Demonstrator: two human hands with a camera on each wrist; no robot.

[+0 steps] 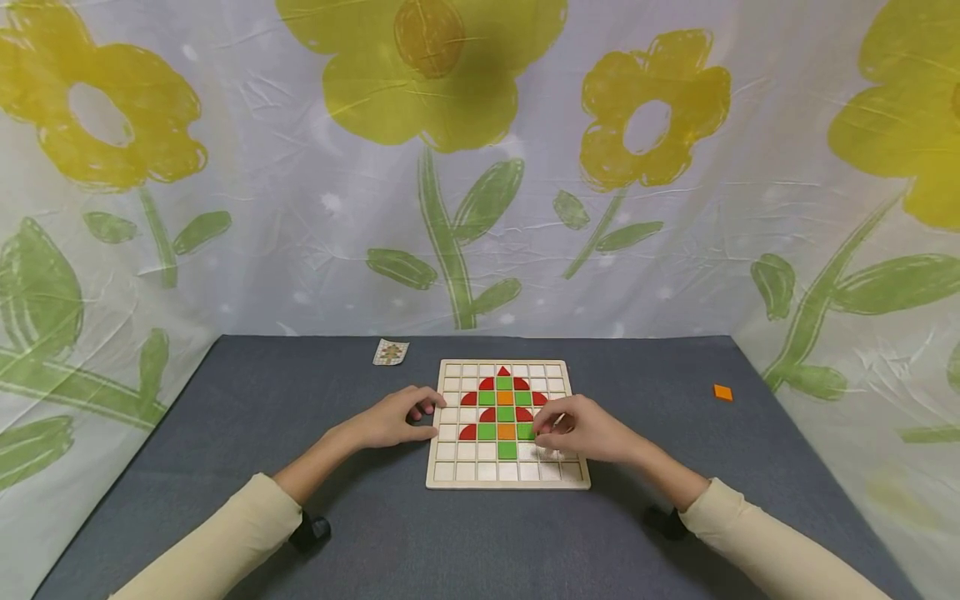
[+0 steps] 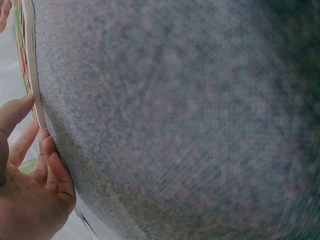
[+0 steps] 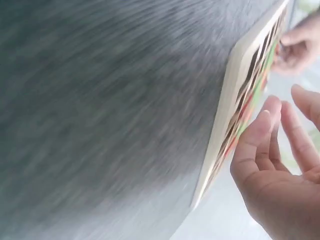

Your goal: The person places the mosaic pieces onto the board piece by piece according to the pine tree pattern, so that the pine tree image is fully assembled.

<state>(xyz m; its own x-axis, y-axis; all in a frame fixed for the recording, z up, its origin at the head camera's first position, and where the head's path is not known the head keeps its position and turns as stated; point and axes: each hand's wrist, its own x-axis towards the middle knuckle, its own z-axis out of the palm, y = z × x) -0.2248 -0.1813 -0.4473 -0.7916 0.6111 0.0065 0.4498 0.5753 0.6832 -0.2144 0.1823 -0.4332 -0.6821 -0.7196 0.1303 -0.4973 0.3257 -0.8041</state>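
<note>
A wooden grid board [image 1: 510, 487] lies on the table, with red, green and orange tiles forming a tree-like pattern. My left hand [image 1: 390, 420] is at the board's left edge, thumb and fingertips touching its rim, as the left wrist view also shows. Over the right half of the board is my right hand [image 1: 594, 430], its fingertips beside a green tile [image 1: 525, 432]. In the right wrist view that hand [image 3: 275, 185] has loosely bent fingers, the thumb apart, and nothing visible between them. A red triangle [image 1: 503, 372] tops the pattern.
A small pattern card [image 1: 391, 352] lies at the back of the dark grey table [image 1: 337, 533]. One loose orange tile [image 1: 722, 392] is far to the right. Flower-printed cloth [image 1: 300, 208] hangs behind and at both sides.
</note>
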